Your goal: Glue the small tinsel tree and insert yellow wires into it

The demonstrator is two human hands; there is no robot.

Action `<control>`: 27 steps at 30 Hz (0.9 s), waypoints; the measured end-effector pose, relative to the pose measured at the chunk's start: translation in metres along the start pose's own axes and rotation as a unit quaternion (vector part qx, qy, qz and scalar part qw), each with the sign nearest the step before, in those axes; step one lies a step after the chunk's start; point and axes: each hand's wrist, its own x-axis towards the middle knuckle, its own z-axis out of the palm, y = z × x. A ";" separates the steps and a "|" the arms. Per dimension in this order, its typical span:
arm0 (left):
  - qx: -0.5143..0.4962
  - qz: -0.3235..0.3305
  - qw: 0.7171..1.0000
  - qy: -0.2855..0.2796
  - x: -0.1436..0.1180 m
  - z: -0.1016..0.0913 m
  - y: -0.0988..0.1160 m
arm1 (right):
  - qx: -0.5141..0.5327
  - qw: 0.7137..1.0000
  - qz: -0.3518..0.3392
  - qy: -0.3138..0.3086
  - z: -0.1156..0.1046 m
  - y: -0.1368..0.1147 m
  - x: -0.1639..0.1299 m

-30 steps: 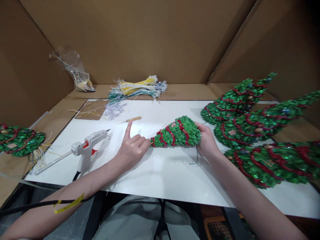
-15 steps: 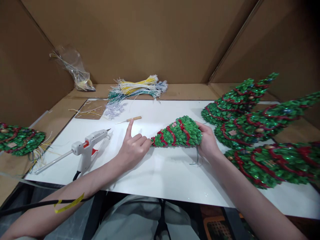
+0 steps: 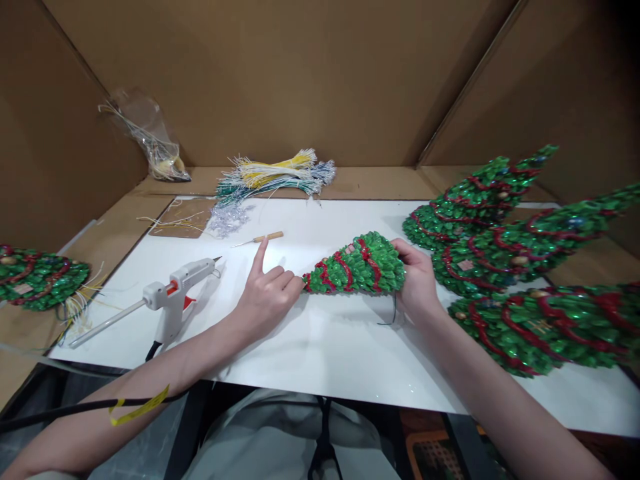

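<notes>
A small green sequin tree cone (image 3: 359, 265) with red garland lies on its side over the white board (image 3: 320, 347), tip pointing left. My right hand (image 3: 417, 281) grips its wide base, where a thin dark wire hangs down. My left hand (image 3: 265, 295) pinches the cone's tip, with the index finger stretched up toward a wooden-handled awl (image 3: 260, 239).
A white glue gun (image 3: 173, 290) lies left of my left hand. Three larger finished trees (image 3: 505, 247) lie stacked at the right, and another tree (image 3: 37, 277) at far left. Bundles of coloured wires (image 3: 275, 175), a plastic bag (image 3: 150, 140) and cardboard walls stand behind.
The cone has been shifted slightly; my right hand has closed a little more around its base. My left hand stays at the tip.
</notes>
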 end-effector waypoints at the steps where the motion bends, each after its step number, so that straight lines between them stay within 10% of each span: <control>1: 0.001 0.000 1.000 -0.002 0.000 0.000 0.000 | -0.006 1.000 -0.006 0.002 0.000 -0.001 0.000; 10: 0.009 0.000 1.000 -0.006 0.001 -0.001 0.001 | -0.029 0.996 -0.078 0.008 0.000 -0.001 0.001; 27: -0.012 -0.008 1.000 0.010 -0.009 0.003 0.000 | 0.025 0.999 0.021 -0.009 -0.005 0.002 0.002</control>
